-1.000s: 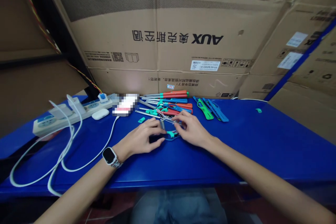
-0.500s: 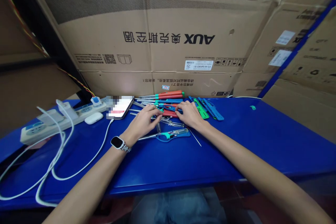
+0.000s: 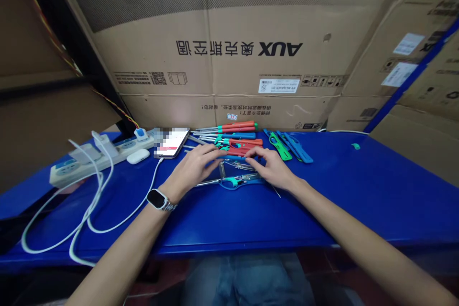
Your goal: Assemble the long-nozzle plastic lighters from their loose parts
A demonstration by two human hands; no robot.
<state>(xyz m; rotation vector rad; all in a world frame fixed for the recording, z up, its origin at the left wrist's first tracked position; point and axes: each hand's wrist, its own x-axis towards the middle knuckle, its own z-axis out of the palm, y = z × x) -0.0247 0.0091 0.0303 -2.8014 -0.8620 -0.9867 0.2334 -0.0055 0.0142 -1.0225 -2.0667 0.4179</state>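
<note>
L hand (image 3: 201, 162) & R hand (image 3: 270, 167), apart, are pinching opp. ends of part-hidden blue shell (image 3: 234, 158), prob. steadying it, nr back edge of tbl (image 3: 222, 224); open lighter (image 3: 234, 182) is lying frontward.

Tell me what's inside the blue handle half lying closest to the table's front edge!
Inside the blue handle half are a teal piece and a clear part; a metal rod pokes out leftward. Whatever lies beneath them is covered; I can't see it.
</note>
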